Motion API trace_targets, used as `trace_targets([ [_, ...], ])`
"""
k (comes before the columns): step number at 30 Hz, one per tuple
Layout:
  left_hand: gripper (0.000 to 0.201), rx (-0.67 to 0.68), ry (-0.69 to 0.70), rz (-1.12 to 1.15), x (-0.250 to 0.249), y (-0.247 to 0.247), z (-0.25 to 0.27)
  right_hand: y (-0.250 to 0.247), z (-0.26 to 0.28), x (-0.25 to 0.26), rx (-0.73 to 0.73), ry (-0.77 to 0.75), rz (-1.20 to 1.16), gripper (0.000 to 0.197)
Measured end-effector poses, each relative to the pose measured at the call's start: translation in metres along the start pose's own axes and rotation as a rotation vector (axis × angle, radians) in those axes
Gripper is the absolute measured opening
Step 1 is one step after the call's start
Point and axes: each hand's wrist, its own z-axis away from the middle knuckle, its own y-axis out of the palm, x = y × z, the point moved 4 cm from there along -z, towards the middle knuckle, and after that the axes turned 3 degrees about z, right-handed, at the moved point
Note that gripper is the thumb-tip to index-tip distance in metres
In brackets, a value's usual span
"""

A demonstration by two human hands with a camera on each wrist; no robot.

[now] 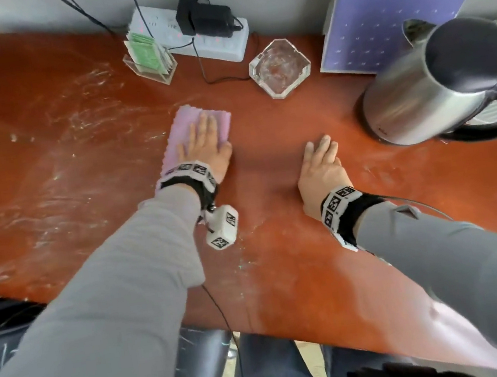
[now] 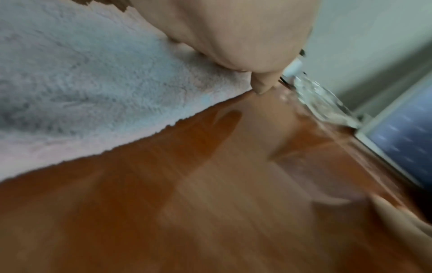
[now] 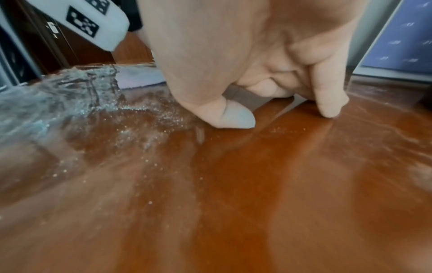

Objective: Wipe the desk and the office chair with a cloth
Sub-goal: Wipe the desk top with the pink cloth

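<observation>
Desk [image 1: 36, 99]: red-brown top, white dusty smears over its left half and along the near edge, right-centre patch looks cleaner. Judging by that, desk wipe is partway.

Chair [image 1: 3, 338]: black, only its edge shows past the desk's near-left corner. I'd say not wiped yet.

Kettle [image 1: 436, 82] stands at the right edge, calendar board [image 1: 389, 15] leans at the far-right corner. Power strip [image 1: 204, 39] sits on the far edge, card holder [image 1: 150, 60] just left of it, glass ashtray [image 1: 280, 68] between strip and board.

Cloth [image 1: 179, 134]: pink, folded, flat near desk centre, long axis running near-to-far. It's directly under my left hand [image 1: 206, 144]; fingers straight and together, palm pressing it down, no pinch. Cloth's left strip sticks out past my thumb side; left wrist view shows its frayed edge on bare wood.

Right hand [image 1: 322, 166]: flat on bare desk, well right of the cloth, fingers extended and close together, holding nothing. Right wrist view shows the fingertips [image 3: 332, 109] touching wood.

Key relation: dirty area lies left and near of the cloth, so left hand is the nearer one. Next stroke probably sweeps leftward, broadside to the long axis. Right hand just braces.
</observation>
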Motion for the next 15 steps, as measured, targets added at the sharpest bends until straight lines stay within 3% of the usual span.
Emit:
trace_targets([
  [3, 0.068, -0.013, -0.087, -0.035, 0.054, -0.019, -0.006, 0.001, 0.001, 0.006, -0.018, 0.052, 0.013, 0.084],
  [6, 0.071, -0.032, -0.085, 0.008, 0.046, -0.018, -0.006, 0.001, -0.004, 0.017, -0.022, 0.13, 0.031, 0.085],
  [10, 0.07, 0.068, 0.181, -0.09, -0.012, 0.003, 0.009, -0.001, -0.017, 0.03, -0.022, 0.234, 0.005, 0.077],
  [13, 0.069, 0.127, 0.311, -0.142, -0.024, 0.01, 0.009, -0.003, -0.021, 0.032, 0.007, 0.3, -0.027, 0.091],
  [15, 0.068, 0.098, 0.317, -0.141, -0.012, -0.006, -0.009, -0.005, -0.021, 0.031, 0.016, 0.299, -0.025, 0.102],
])
